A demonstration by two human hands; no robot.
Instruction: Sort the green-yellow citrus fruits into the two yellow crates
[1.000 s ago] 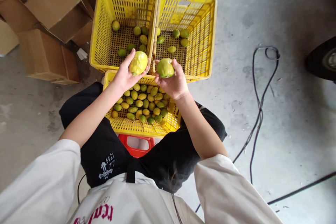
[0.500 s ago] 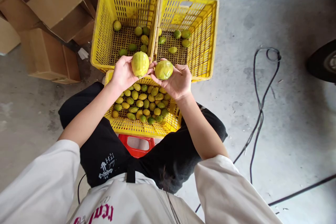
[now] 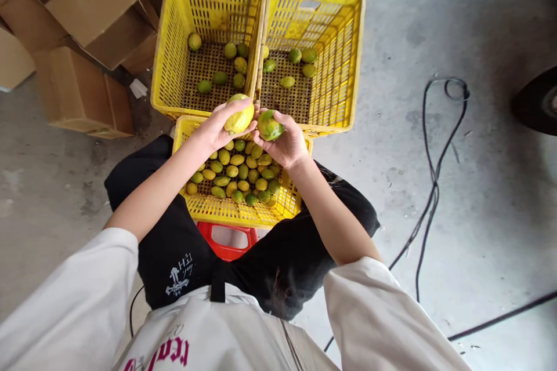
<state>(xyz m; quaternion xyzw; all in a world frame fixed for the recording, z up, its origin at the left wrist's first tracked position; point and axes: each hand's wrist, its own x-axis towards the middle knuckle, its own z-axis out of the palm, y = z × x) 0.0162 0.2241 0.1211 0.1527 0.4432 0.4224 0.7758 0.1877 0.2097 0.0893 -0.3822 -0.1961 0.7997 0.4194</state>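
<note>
My left hand (image 3: 220,124) is closed around a mostly yellow lemon (image 3: 239,119), thumb laid over its top. In my right hand (image 3: 287,142) is a greener lemon (image 3: 269,126), held between the thumb and fingers. The two hands are side by side, their fingertips almost meeting. Beneath them is the near yellow crate (image 3: 243,220), its floor covered with several green and yellow lemons (image 3: 232,171). Beyond the hands stand two more yellow crates, the left one (image 3: 163,58) and the right one (image 3: 357,64), each with several lemons at the bottom.
Open cardboard boxes (image 3: 91,6) are piled at the upper left. A red plastic stool (image 3: 228,252) shows between my legs, under the near crate. A looped black cable (image 3: 433,179) lies on the concrete floor at right, with a tyre (image 3: 539,101) at the far right edge.
Both hands have turned the lemons and come slightly lower. The left thumb now lies over its lemon; the right lemon shows a greener side, and the right fingers have closed more around it.
</note>
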